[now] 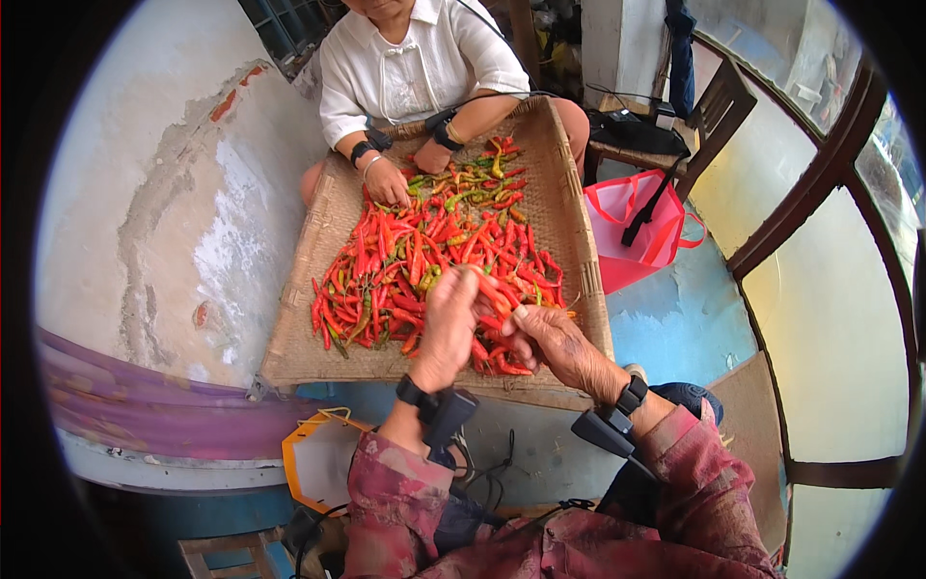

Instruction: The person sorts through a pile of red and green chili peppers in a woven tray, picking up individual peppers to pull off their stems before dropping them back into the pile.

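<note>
A wide, shallow woven tray holds a spread of red chili peppers, with some green and yellowish ones among them. Over its near part, my right hand is closed on a few red chilies, thumb pressed on top. My left hand, slightly blurred, is closed at the other end of these chilies; its fingertips are partly hidden. Across the tray, a person in a white top has one hand among the peppers at the far left and the other hand beside it.
A pink-red bag stands right of the tray, by a wooden chair bearing dark items. A white bag with an orange edge and loose cables lie below the near edge. A worn wall rises on the left.
</note>
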`<state>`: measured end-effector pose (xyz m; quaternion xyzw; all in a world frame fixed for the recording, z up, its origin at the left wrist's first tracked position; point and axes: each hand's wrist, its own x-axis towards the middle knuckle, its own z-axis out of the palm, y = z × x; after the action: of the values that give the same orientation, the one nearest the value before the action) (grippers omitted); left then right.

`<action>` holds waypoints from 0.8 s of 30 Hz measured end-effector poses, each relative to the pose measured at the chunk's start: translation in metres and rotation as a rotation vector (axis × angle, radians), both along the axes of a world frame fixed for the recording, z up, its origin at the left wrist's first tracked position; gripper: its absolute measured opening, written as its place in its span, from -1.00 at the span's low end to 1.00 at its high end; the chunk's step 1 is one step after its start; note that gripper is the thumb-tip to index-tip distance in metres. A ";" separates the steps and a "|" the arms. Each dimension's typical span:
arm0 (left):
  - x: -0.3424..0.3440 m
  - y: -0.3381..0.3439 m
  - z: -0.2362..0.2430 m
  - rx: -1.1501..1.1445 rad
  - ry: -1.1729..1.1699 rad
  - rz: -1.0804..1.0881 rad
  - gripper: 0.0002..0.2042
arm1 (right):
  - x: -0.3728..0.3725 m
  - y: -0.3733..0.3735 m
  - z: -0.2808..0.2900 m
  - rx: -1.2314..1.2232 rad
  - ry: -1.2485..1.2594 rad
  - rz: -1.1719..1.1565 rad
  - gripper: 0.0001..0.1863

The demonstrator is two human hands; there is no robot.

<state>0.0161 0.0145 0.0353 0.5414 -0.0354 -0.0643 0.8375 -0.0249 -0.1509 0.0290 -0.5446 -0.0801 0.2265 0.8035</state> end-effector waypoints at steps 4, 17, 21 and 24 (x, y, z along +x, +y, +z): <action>0.040 0.051 -0.013 -0.315 -0.034 0.313 -0.83 | 0.003 -0.005 0.002 -0.042 0.006 -0.119 -0.63; 0.021 0.023 -0.043 1.644 -0.499 0.273 -0.70 | 0.001 -0.013 -0.004 -0.244 -0.189 -0.060 -0.70; 0.025 0.030 -0.035 1.519 -0.268 0.239 -0.75 | 0.001 -0.010 0.000 -0.257 -0.216 -0.045 -0.69; 0.023 0.032 -0.023 1.411 -0.260 0.302 -0.81 | 0.002 -0.009 -0.002 -0.317 -0.290 -0.043 -0.67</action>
<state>0.0395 0.0464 0.0128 0.9542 -0.0099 0.1092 0.2783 -0.0233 -0.1604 0.0266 -0.6926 -0.1468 0.1382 0.6926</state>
